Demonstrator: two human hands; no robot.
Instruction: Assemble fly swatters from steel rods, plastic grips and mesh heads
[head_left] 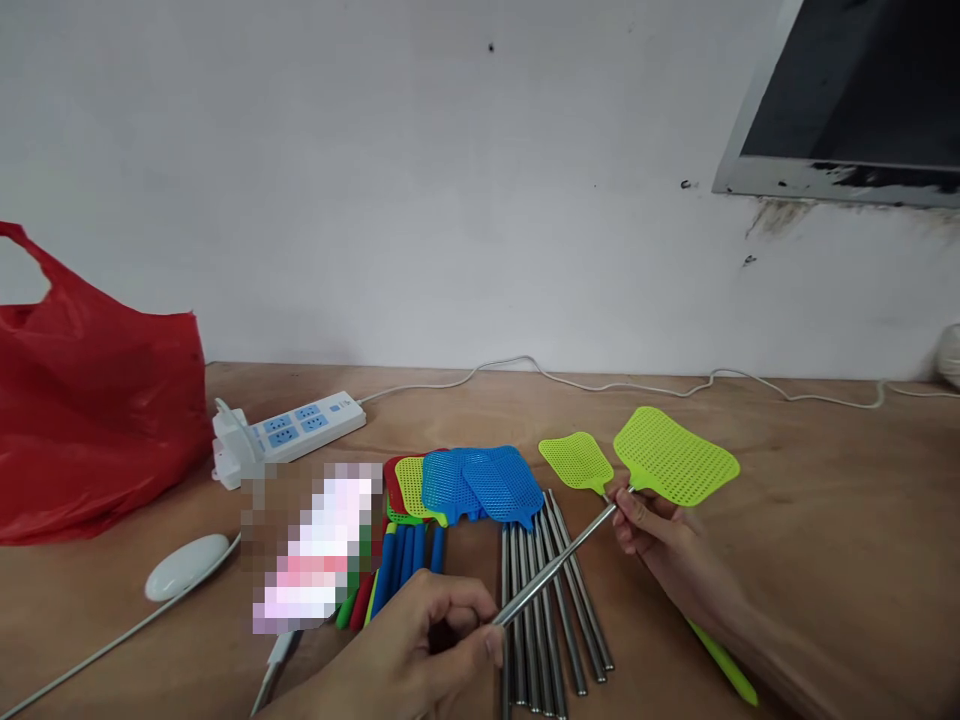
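My right hand (660, 545) pinches the neck of a lime-green fly swatter head (673, 455), held just above the wooden table (825, 520). A thin metal rod (559, 565) runs from that head down to my left hand (420, 650), whose fingers are closed on the rod's lower end. Under the rod lies a row of several bare metal rods (551, 620). A second, smaller green swatter head (576, 461) lies beside the held one. A green handle (724, 662) sticks out from under my right wrist.
A pile of blue, yellow and red swatter heads (480, 485) with coloured handles (397, 575) lies left of the rods. A white power strip (289, 430), a red plastic bag (90, 400), a white mouse-like object (186, 565) and a cable (600, 385) sit further back and left.
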